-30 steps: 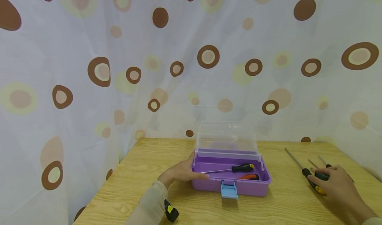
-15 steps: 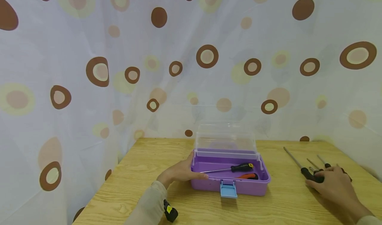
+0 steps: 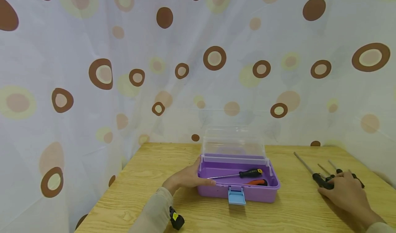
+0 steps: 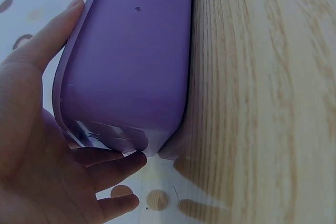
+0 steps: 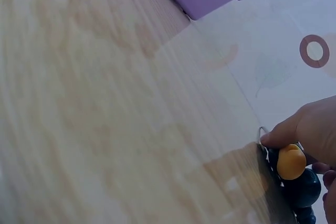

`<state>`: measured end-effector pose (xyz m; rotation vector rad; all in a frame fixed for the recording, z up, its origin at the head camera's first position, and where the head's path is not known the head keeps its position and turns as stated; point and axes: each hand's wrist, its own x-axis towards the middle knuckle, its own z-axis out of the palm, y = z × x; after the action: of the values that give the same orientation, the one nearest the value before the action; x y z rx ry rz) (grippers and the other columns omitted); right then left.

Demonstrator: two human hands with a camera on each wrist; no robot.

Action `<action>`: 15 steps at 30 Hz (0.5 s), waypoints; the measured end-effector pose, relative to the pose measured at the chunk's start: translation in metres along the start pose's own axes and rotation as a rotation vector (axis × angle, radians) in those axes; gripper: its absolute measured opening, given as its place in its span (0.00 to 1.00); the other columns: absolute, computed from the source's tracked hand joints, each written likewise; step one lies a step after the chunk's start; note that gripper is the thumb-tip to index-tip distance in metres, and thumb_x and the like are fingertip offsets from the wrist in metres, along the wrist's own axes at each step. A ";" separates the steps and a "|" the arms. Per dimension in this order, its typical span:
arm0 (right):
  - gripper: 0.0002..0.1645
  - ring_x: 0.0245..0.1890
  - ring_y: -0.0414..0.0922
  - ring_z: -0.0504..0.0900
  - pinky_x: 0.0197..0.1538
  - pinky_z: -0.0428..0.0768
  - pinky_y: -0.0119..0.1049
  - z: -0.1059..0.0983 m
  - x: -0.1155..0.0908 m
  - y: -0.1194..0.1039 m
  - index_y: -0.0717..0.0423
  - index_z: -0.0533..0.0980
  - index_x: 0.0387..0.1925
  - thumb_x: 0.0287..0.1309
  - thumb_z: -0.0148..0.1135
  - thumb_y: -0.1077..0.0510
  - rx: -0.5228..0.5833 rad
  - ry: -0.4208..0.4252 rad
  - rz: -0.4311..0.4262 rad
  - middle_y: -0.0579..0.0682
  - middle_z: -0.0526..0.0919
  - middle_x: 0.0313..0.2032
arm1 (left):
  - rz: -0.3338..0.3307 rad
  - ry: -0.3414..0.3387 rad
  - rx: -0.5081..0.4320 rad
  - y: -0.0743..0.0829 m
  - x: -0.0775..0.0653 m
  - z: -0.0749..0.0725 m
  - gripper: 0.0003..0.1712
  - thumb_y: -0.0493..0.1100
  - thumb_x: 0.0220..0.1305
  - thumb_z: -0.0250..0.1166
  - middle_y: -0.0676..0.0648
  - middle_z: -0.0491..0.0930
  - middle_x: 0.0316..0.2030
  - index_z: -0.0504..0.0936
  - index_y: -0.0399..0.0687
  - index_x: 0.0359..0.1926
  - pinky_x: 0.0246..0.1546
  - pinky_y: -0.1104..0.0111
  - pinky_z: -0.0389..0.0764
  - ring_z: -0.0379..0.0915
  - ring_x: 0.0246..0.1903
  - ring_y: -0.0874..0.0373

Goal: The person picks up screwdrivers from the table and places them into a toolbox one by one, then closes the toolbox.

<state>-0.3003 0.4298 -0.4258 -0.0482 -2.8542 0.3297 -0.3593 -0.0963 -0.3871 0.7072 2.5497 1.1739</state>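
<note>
A purple toolbox [image 3: 238, 193] with a raised clear lid [image 3: 234, 142] stands mid-table. My left hand [image 3: 186, 177] holds its left end, with the thumb on the front rim and the fingers against the end wall. Inside lie a black-handled screwdriver [image 3: 250, 173] and a red-and-black handle [image 3: 257, 182]. At the right, my right hand [image 3: 349, 193] is over a group of screwdrivers. Its thumb and fingers close around a long screwdriver [image 3: 318, 179], whose yellow handle end [image 5: 291, 162] shows in the right wrist view. A round black handle [image 5: 303, 187] is beside it; the grip is partly hidden.
Several thinner tools, including a grey-shafted screwdriver [image 3: 334, 165], lie by the right hand's fingertips. A small black and yellow tool [image 3: 176, 219] lies by the left sleeve. The box's blue latch [image 3: 237, 197] hangs down in front. A patterned curtain [image 3: 235, 88] backs the table.
My right hand has settled lower over the screwdriver handles and now covers the yellow handle end. The left hand and toolbox hold their place; the head view has shifted slightly.
</note>
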 end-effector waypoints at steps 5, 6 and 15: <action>0.37 0.45 0.83 0.68 0.31 0.77 0.66 -0.002 0.001 0.002 0.75 0.83 0.40 0.57 0.74 0.40 0.038 -0.032 0.011 0.86 0.66 0.49 | -0.003 0.000 0.010 -0.002 0.000 0.000 0.77 0.68 0.55 0.75 0.35 0.54 0.78 0.31 0.43 0.83 0.72 0.44 0.58 0.56 0.74 0.39; 0.36 0.44 0.82 0.69 0.31 0.77 0.65 -0.003 0.002 0.001 0.75 0.83 0.40 0.57 0.74 0.40 0.042 -0.034 0.008 0.86 0.66 0.49 | -0.003 -0.001 0.013 -0.002 0.001 0.000 0.77 0.68 0.55 0.74 0.35 0.54 0.78 0.31 0.43 0.83 0.72 0.44 0.58 0.56 0.74 0.39; 0.37 0.36 0.66 0.74 0.26 0.77 0.54 -0.006 -0.001 -0.005 0.73 0.85 0.38 0.57 0.73 0.38 0.076 0.013 0.001 0.76 0.71 0.39 | 0.028 -0.007 -0.001 -0.003 0.003 0.000 0.76 0.67 0.55 0.75 0.37 0.55 0.78 0.30 0.48 0.83 0.71 0.43 0.60 0.58 0.73 0.41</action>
<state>-0.2981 0.4261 -0.4193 -0.0365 -2.8258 0.4364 -0.3629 -0.0964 -0.3896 0.7475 2.5412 1.1788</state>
